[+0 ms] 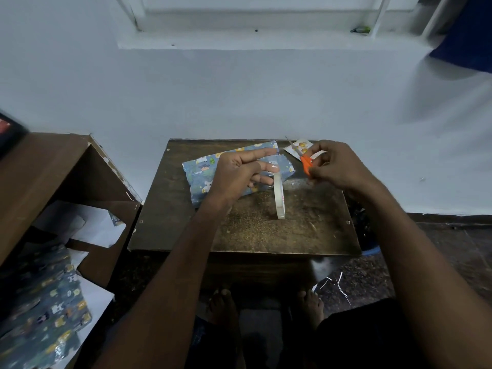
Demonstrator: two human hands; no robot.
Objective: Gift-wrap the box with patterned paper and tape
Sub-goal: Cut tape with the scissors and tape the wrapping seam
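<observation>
Nearest the camera, below the worktop, two bare feet stand on the dark floor, with thin white paper slivers lying on the floor to the right of them. To the left of the worktop, a brown shelf unit holds loose sheets of patterned paper, blue with small animal prints and white on the underside.

On the worktop's bare brown middle, a roll of clear tape stands on its edge, upright, just right of the wrapped box. The box, covered in the same blue patterned paper, lies at the worktop's far left part, angled, its right end partly hidden behind the left hand. A small card with yellow shapes lies at the worktop's far right corner.

The left hand hovers over the box's right end, palm turned sideways, fingers spread and mostly straight; a short strip of tape seems to stick to a fingertip, though this is hard to make out. The right hand is raised beside the tape roll, above the worktop's far right, fingers curled around the orange handles of scissors, whose blades point away toward the card.

Behind the worktop rises a pale wall with a white window ledge high up.
</observation>
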